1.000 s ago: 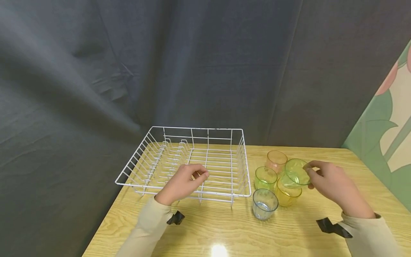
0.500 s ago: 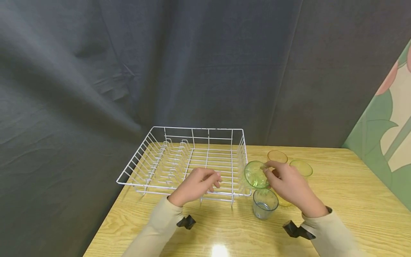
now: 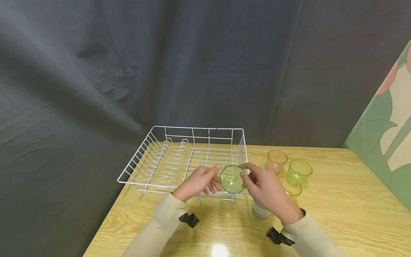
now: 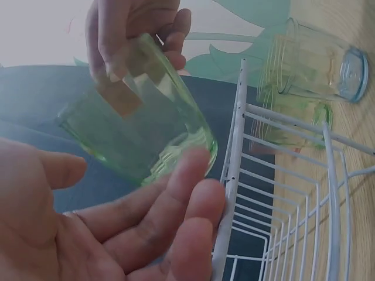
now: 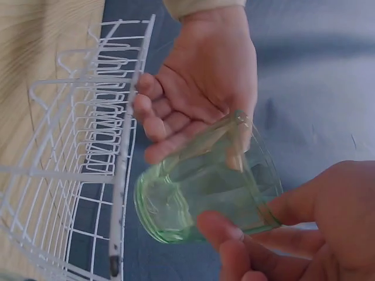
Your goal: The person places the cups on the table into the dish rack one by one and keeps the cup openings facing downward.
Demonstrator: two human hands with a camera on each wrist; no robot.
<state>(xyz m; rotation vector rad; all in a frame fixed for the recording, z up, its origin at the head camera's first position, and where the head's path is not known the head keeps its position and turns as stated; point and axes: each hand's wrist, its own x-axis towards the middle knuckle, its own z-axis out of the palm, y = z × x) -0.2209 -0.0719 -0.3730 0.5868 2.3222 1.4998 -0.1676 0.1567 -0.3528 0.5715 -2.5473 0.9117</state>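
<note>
A clear, pale green glass tumbler (image 3: 232, 180) is held in the air over the front right corner of a white wire dish rack (image 3: 199, 127). Its sides are see-through and its rim is round; the wrist views show a thick base with a ridged, rippling pattern. The glass is tilted, mouth toward the person.

The right hand (image 3: 263, 184) has a narrow grip, thumb and fingers pinching the tumbler's rim from the right. The left hand (image 3: 199, 182) has a loose, spread grip on the other side, thumb apart from the fingers; whether it touches the glass is hard to tell.

The rack sits near the back edge of a light wood-grain counter (image 3: 337, 200), close to its left edge, with upright wire dividers along its left part. Between the rack and the counter's right edge stands a small group of tumblers: an orange one (image 3: 277, 160) nearest the back edge, a green one (image 3: 300, 172) farthest right, a yellow one (image 3: 290, 186) in front of that, and a bluish clear one (image 3: 262, 210) closest to the person, partly behind the right hand.

Dark grey cloth (image 3: 208, 71) hangs behind the counter, and a wall with painted leaves (image 3: 395, 114) rises at the right.
</note>
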